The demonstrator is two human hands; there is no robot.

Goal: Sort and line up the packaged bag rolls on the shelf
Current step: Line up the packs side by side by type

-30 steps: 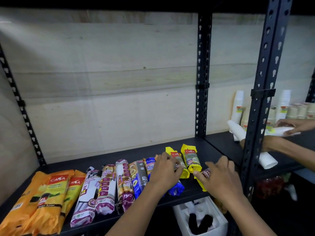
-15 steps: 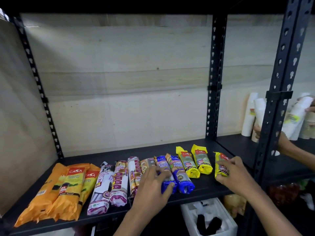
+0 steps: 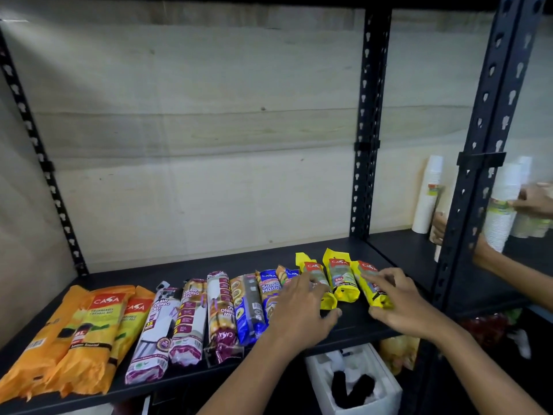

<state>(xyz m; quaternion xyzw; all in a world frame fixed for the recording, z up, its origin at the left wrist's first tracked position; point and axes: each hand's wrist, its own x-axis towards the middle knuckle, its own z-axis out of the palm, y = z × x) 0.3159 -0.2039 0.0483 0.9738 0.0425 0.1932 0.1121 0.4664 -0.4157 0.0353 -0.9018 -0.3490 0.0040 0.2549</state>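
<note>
Right hand lies flat, fingers spread, on the end yellow roll; left hand open, gripping nothing. A hard nudge could skew its neighbours.

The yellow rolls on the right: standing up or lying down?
Lying down. All three yellow rolls rest flat on the shelf, side by side, with the right hand on the rightmost one.

View: one head camera, close, facing forward and down.
Shelf: fills the frame, hands entering from 6 o'clock.
</note>
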